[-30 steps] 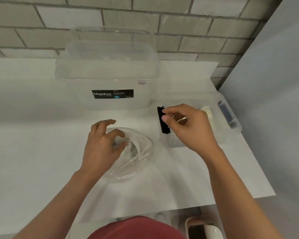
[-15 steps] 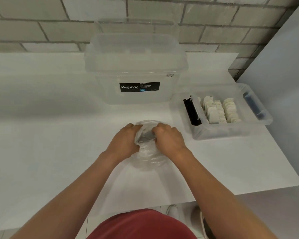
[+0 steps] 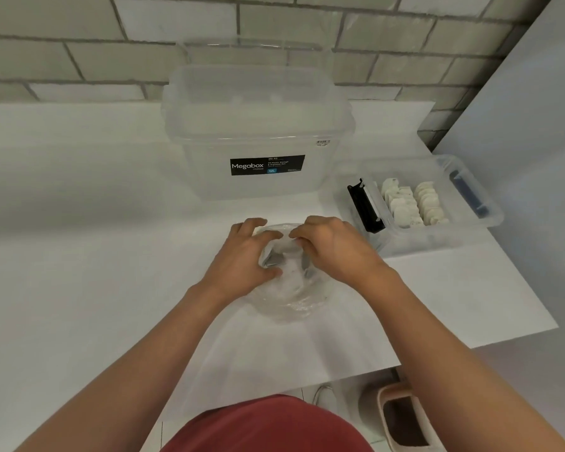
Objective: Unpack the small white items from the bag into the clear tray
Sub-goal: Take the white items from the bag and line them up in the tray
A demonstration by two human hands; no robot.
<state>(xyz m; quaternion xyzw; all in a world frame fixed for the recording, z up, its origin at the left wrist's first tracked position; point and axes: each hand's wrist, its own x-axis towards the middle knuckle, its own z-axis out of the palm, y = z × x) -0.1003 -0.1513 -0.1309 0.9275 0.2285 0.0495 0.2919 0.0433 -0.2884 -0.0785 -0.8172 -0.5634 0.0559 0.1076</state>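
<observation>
Bag [image 3: 291, 295] of thin clear film lies on a white sheet [image 3: 291, 350] spread over the white table [image 3: 79, 256], directly before the person. The clear tray [image 3: 491, 220] stands near it to the right and already holds small white items [image 3: 415, 203] in two rows beside a black part [image 3: 366, 207]. Both the left hand [image 3: 242, 259] and the right hand [image 3: 336, 252] grip the film at the bag's mouth with curled fingers, one at each side. The step in hand appears to be opening the mouth. Draw the film apart evenly so that the opening faces upward; a sharp pull may tear the film or spill the contents. The contents are blurred behind the film, so how many pieces are inside cannot be told. Once the mouth is wide, one hand should steady the bag while the other lifts pieces out. A lidded storage box [image 3: 258, 125] labelled Megabox stands behind the bag, against a grey brick wall [image 3: 79, 44]. A plain grey panel [image 3: 535, 125] bounds the right side.
</observation>
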